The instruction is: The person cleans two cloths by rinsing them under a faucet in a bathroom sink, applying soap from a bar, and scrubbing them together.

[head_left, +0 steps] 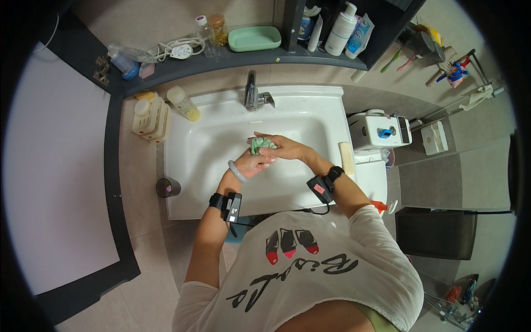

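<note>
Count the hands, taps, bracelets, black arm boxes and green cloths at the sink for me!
Hands: 2 (left hand, right hand)
Tap: 1
Bracelet: 1
Black boxes: 2 (left box, right box)
Green cloth: 1
Total: 7

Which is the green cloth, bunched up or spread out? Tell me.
Bunched up: the green cloth shows as a small, creased wad over the white sink, with no flat expanse of it visible.

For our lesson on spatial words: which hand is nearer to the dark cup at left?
Left. The left hand is to the right of the dark cup; the right hand is farther right.
</note>
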Tool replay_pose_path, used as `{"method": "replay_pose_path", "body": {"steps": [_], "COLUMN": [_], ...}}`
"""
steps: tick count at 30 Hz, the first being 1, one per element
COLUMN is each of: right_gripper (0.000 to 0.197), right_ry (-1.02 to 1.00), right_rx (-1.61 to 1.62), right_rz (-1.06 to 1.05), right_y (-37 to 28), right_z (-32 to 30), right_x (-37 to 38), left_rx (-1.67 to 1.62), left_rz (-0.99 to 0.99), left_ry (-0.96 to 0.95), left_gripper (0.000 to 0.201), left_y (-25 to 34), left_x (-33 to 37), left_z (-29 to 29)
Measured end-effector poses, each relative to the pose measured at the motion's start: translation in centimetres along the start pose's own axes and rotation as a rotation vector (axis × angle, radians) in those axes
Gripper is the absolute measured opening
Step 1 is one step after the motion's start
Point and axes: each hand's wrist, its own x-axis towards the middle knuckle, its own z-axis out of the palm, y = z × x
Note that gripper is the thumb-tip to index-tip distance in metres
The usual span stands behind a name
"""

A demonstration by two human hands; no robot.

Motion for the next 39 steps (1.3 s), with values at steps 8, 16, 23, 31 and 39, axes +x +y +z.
{"method": "replay_pose_path", "body": {"steps": [8, 16, 23, 31, 39], "right_gripper": [0.031, 0.023, 0.013, 0.015, 0.018], "right_ry": [-0.040, 0.276, 0.338, 0.514, 0.579], "right_rx": [0.447, 0.727, 0.775, 0.624, 0.550], "right_rz": [0.091, 0.141, 0.102, 0.149, 0.147], "right_y": [-1.1, 0.4, 0.7, 0.8, 0.7], "right_z": [1.5, 3.2, 3.1, 2.4, 2.2], "right_x": [1.6, 1.7, 2.8, 3.7, 4.3], "left_rx": [-0.010, -0.175, 0.080, 0.648, 0.894], "left_rz": [-0.034, -0.079, -0.095, -0.036, -0.014], "left_ry": [0.089, 0.240, 0.372, 0.439, 0.422], "left_gripper": [0.024, 0.026, 0.057, 0.053, 0.045], "left_y": [-1.7, -3.3, -2.0, -0.2, -0.2], "left_x": [1.6, 1.7, 2.0, 3.1, 3.9], "left_z": [-1.0, -1.8, -0.2, 0.5, -0.8]}}
